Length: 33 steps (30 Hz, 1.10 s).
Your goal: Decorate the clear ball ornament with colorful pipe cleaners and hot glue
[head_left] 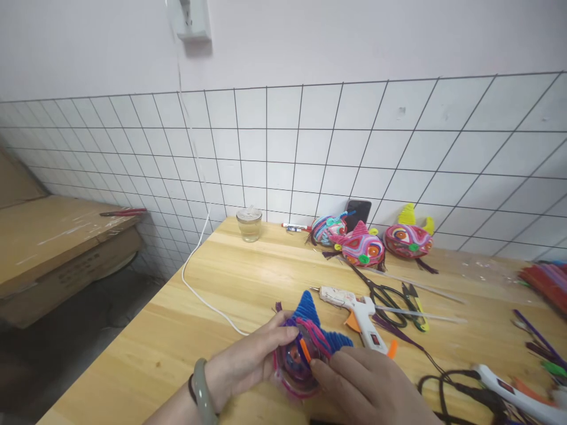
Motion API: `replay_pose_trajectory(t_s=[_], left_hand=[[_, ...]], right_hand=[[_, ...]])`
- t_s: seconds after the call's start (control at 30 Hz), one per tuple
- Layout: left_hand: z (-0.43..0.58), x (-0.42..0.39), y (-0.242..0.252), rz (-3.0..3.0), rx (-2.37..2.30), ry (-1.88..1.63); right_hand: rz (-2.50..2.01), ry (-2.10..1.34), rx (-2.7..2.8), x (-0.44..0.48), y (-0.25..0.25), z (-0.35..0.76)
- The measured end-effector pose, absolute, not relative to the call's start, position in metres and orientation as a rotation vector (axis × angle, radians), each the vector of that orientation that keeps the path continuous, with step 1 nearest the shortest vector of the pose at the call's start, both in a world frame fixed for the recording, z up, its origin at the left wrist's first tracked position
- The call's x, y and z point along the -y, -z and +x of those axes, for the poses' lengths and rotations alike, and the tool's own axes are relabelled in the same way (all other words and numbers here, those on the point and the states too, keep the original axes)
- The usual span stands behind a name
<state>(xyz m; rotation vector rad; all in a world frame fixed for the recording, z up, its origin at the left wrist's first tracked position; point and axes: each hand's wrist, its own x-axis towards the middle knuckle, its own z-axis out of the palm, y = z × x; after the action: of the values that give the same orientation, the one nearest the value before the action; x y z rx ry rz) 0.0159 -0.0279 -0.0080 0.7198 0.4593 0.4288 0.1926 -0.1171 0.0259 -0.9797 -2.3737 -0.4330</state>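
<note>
My left hand [259, 348] is wrapped round a cat-shaped ornament [296, 383], with its thumb on the near top. The ornament is a clear ball partly covered in pink and purple pipe cleaner, with two blue pointed ears. My right hand [370, 386] is closed at the ornament's right side, its fingertips at a short orange pipe cleaner [305, 350] that lies against the front. The fingers cover part of the ornament's right side. Just beyond it, a white glue gun [365, 316] with an orange trigger lies on the wooden table [190, 336].
Several finished ornaments [363, 247] stand by the tiled wall near a phone [358, 212]. Black scissors [385, 298] and yellow-handled snips [416, 307] lie beyond the glue gun. A glass [249, 225] stands at the back left. A second glue gun [514, 392] and black cables are at right.
</note>
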Motion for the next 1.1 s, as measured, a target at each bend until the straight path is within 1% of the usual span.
replay_pose_trajectory(t_s=[0.53, 0.87, 1.1], left_hand=[[0.024, 0.036, 0.002, 0.777, -0.551, -0.505], [0.024, 0.035, 0.013, 0.861, -0.597, -0.549], [0.026, 0.035, 0.005, 0.875, -0.474, -0.519]], right_hand=[[-0.981, 0.437, 2.384, 0.117, -0.022, 0.189], [-0.992, 0.442, 2.358, 0.116, -0.025, 0.194], [-1.016, 0.431, 2.376, 0.116, -0.021, 0.198]])
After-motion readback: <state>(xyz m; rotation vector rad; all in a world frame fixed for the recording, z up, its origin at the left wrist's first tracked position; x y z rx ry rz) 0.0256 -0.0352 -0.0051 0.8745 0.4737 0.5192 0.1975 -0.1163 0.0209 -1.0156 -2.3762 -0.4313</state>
